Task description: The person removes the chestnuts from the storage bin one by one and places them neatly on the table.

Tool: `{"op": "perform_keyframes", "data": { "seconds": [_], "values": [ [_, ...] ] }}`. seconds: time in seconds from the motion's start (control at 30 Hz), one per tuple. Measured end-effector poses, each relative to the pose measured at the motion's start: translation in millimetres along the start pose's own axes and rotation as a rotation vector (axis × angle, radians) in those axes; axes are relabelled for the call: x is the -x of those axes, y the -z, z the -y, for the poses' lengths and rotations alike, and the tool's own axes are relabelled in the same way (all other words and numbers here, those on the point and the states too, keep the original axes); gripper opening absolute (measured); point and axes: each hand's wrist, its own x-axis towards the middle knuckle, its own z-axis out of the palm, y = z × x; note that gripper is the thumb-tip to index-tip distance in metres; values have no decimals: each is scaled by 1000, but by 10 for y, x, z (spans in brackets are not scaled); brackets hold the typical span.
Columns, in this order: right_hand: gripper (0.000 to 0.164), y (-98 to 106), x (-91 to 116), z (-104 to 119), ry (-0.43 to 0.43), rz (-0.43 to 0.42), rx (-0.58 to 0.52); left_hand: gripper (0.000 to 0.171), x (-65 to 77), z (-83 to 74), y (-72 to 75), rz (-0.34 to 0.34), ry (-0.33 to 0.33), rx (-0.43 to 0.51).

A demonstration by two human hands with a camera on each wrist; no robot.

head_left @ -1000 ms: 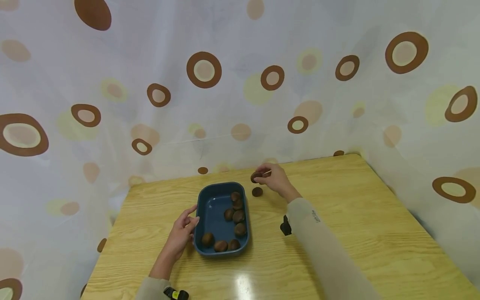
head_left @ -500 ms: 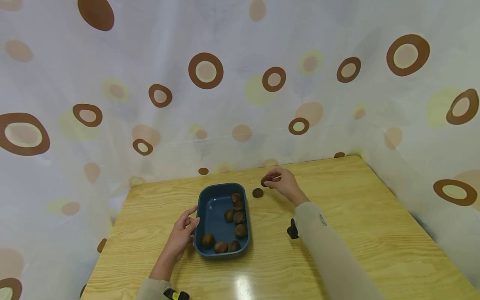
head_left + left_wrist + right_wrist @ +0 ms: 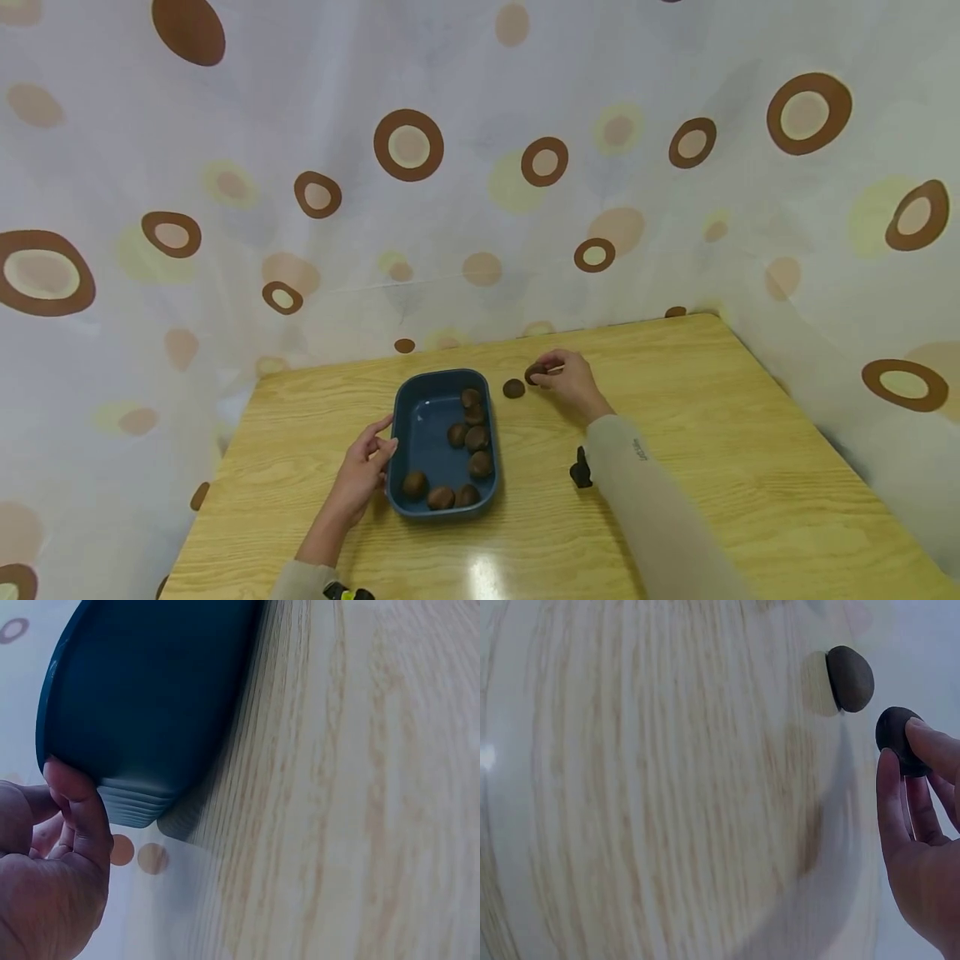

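In the head view, my left hand (image 3: pixel 358 477) grips the left side of a deep blue rectangular dish (image 3: pixel 431 429), thumb at the rim. Several brown, rounded chestnuts (image 3: pixel 480 464) lie inside, along its right side and near end. To the right of the dish, my right hand (image 3: pixel 573 385) pinches a dark brown chestnut (image 3: pixel 895 735) between thumb and fingers. Another chestnut (image 3: pixel 513 388) sits on the table just left of the held one, flat side down. The left wrist view shows the dish's outer wall (image 3: pixel 142 697) with the fingers at its rim.
The light wood table (image 3: pixel 675 450) carries the dish and the loose chestnut. Behind it and at both sides hangs a white sheet (image 3: pixel 480 217) patterned with brown and yellow circles, meeting the table's back edge.
My right hand has moved the held chestnut to the right, then lowered it toward the table beside the loose one. The left hand and the dish stay in place.
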Motion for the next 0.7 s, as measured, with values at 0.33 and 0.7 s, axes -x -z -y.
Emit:
{"op": "perform_keyframes", "data": {
  "seconds": [0.33, 0.7],
  "values": [
    [28, -56, -27, -12, -14, -39, 86, 45, -27, -37, -6, 11, -11, 23],
    [29, -90, -3, -103, -37, -45, 120, 43, -45, 74, 5, -9, -21, -11]
  ]
}}
